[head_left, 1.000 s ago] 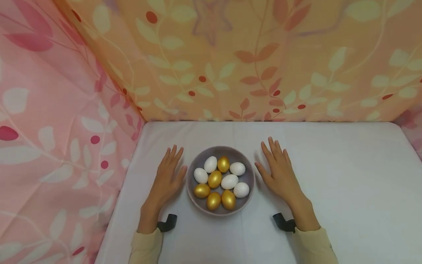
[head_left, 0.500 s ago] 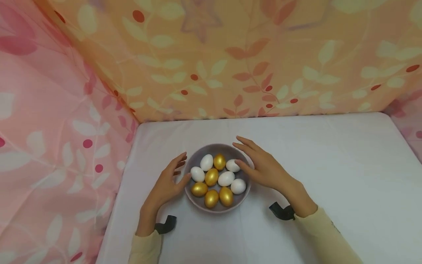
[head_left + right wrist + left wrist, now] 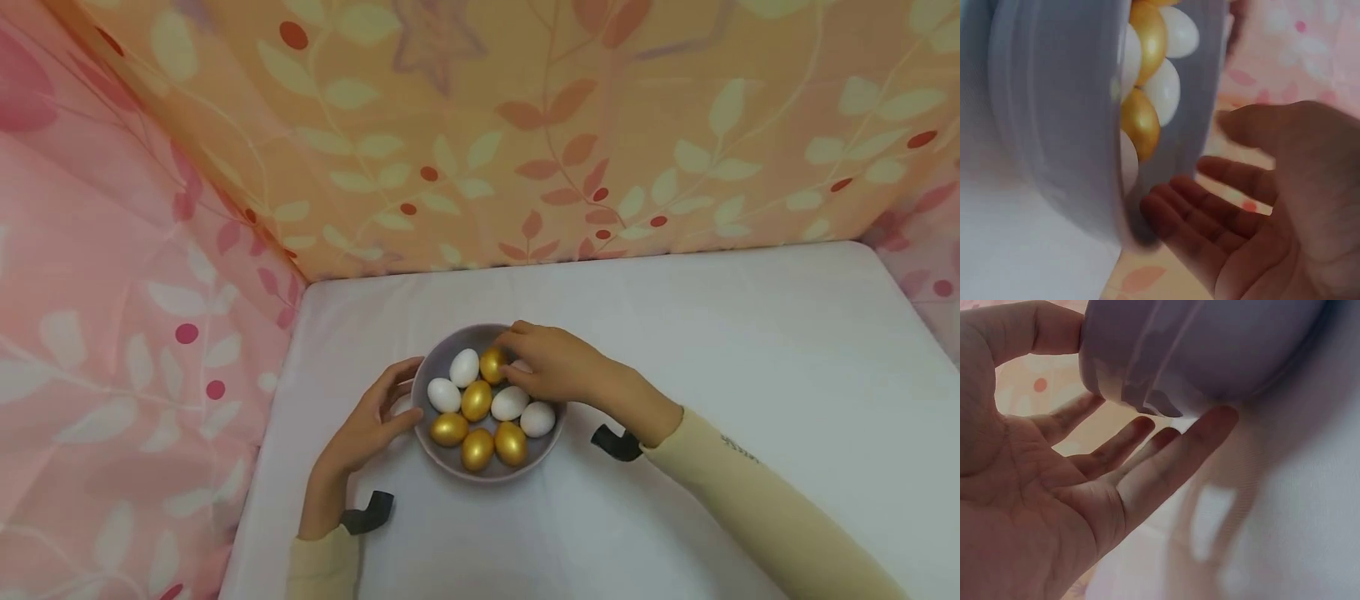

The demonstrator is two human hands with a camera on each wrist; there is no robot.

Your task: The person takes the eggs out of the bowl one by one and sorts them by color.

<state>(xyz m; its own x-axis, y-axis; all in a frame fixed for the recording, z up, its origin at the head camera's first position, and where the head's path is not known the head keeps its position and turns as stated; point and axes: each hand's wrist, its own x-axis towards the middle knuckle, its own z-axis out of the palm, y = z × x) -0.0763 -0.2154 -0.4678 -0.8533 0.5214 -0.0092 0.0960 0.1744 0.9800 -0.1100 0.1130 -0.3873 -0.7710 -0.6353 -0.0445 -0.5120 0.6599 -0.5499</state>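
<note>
A grey-purple bowl (image 3: 438, 362) stands on the table, holding several white and gold eggs. My left hand (image 3: 367, 425) is at its left side, fingers loosely spread, with the thumb at the rim. In the left wrist view, thumb and fingertips touch or nearly touch the bowl's outer wall (image 3: 1222, 350). My right hand (image 3: 558, 362) reaches over the back right rim, its fingers near a gold egg (image 3: 492, 367) and covering most of a white egg (image 3: 520, 367). Seen from the right wrist, that hand (image 3: 1254, 206) has nothing between thumb and fingers.
A white cloth covers the table (image 3: 750, 350). An orange patterned curtain (image 3: 637, 125) hangs along its back edge, and a pink one (image 3: 135, 333) along the left. Black curved pieces (image 3: 369, 512) stick out at both wrists.
My right hand has swung left from beside the bowl to over the eggs. My left hand has come against the bowl's left side. The head view has shifted slightly.
</note>
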